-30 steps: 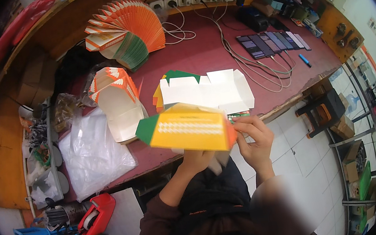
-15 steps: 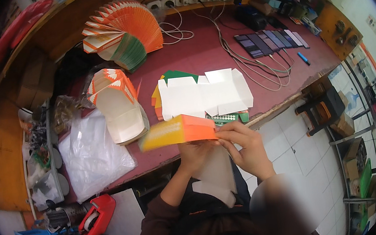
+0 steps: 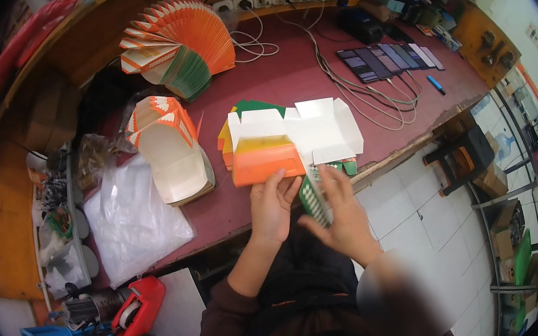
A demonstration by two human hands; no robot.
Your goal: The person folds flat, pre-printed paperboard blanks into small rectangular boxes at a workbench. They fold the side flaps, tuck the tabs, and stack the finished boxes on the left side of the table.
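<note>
Folding looks to be the step in hand

Your red-topped table (image 3: pixel 274 76) fills the middle of the view, with clear plastic bags (image 3: pixel 137 218) along its near left side and a fan of printed cartons (image 3: pixel 200 42) toward the back. Nearer you, open cartons (image 3: pixel 180 169) sit nested beside the bags, and to their right lies a flat white-faced carton (image 3: pixel 328 127). In front of that one, over the table's near edge, you hold up the orange and yellow carton (image 3: pixel 267 161). Your left hand (image 3: pixel 270 211) pinches its lower edge, thumb on the orange face. Your right hand (image 3: pixel 346 222) is just beside it, at a green patterned panel (image 3: pixel 314 204) that seems part of the same carton; blur hides whether those fingers grip. The next move probably calls for a steady left pinch while your right fingers guide that panel along its crease
</note>
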